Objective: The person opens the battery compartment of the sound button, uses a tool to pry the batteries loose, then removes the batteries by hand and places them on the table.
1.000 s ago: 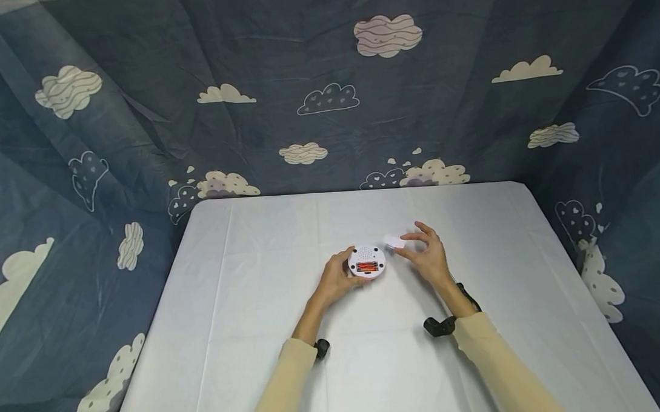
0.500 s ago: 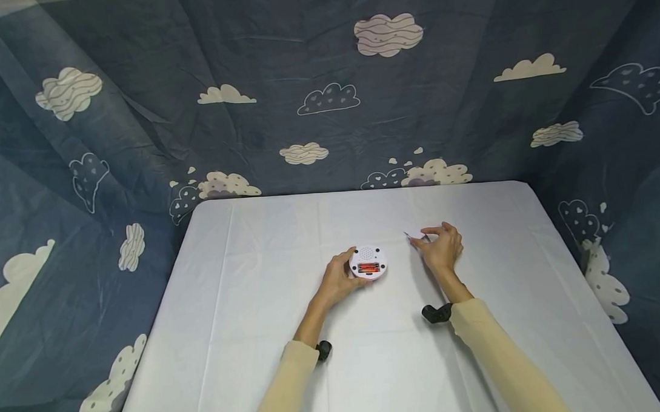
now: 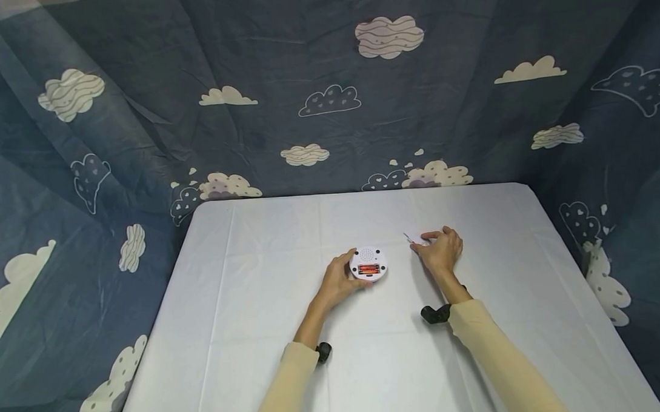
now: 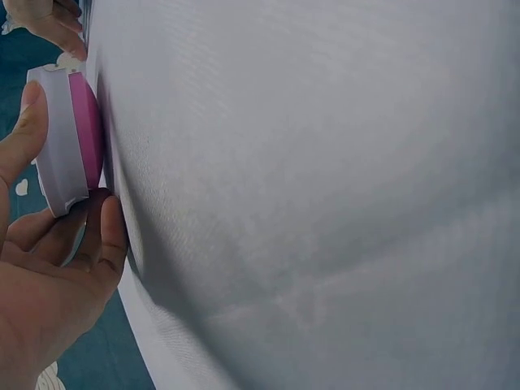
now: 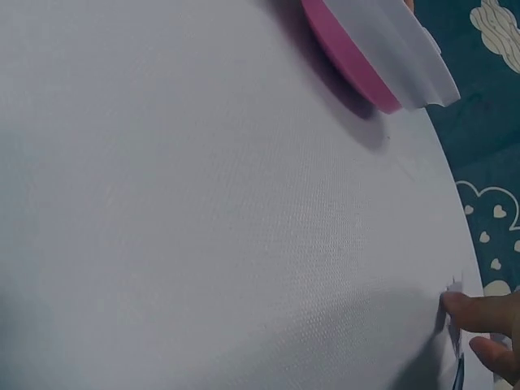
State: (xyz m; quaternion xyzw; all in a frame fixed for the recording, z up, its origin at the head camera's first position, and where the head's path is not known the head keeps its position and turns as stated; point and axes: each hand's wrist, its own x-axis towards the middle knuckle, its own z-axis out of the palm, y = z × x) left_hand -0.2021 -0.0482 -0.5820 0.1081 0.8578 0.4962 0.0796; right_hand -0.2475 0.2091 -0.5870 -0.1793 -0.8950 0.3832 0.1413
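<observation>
In the head view, my left hand (image 3: 335, 281) grips a round white device (image 3: 369, 257) by its left edge. Its underside faces up, with a patch of speaker holes and an uncovered battery compartment that holds red batteries (image 3: 368, 269). The left wrist view shows the thumb on the white casing (image 4: 58, 138) and fingers under the lower edge, with a pink face (image 4: 88, 130) turned toward the table. To the right of the device, my right hand (image 3: 443, 252) pinches a small, thin white cover (image 3: 416, 239) between thumb and fingers. The cover is tilted, partly hidden by the fingers.
A white cloth-covered table (image 3: 276, 232) lies under both hands. Behind it and along the sides hangs a dark blue curtain (image 3: 281, 50) with cloud prints. Black wrist cameras (image 3: 436, 314) are strapped on below the hands.
My right hand has drawn back to the right from the device with the white cover, which has turned from lying flat to tilted. The left hand and device stay nearly in place.
</observation>
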